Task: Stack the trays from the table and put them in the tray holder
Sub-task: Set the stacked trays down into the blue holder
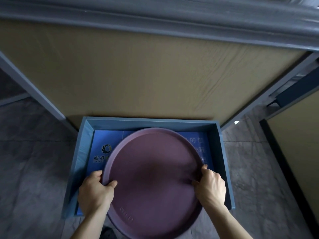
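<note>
Both hands' fingers (110, 184) clamp tray (151, 178) rim, seemingly.

A person is holding a round purple tray (151, 180) over a blue-grey open box (151, 121) sitting on the tiled floor (32, 166). The left hand (94, 192) is gripping the tray's left rim, thumb on the inner face; the right hand (211, 187) is gripping the right rim the same way. The tray's near edge is overhanging the box's near side. A blue printed sheet (105, 144) is lying on the box's bottom. A wooden panel (146, 75) is standing just behind the box's far wall.
</note>
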`<state>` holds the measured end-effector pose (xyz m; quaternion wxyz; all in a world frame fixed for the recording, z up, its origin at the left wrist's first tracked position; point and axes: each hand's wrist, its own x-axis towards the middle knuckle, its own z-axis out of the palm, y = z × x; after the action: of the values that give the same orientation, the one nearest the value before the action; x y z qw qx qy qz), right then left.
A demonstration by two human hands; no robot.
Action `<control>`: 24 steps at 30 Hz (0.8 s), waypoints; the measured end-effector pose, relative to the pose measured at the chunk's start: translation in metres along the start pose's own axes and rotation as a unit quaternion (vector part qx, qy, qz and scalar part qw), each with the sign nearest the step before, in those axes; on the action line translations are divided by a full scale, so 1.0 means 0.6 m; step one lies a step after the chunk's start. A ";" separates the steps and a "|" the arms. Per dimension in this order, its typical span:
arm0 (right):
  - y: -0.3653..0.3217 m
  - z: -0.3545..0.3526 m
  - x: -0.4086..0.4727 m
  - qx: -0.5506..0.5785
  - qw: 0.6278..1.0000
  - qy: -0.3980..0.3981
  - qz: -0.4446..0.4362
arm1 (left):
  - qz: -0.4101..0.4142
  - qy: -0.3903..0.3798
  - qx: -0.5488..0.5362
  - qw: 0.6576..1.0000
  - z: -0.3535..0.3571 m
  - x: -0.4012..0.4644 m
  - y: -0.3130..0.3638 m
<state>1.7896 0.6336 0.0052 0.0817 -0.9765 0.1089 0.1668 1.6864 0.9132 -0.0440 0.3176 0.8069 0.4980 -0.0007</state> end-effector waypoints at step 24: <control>0.033 0.073 -0.053 -0.067 0.965 -0.087 -0.239 | 0.323 -0.130 0.270 0.898 0.046 -0.085 0.022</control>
<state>1.7418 0.6289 -0.0269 0.0628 -0.9592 -0.1467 0.2334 1.6800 0.8538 -0.0430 0.1327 0.9708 0.1451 -0.1374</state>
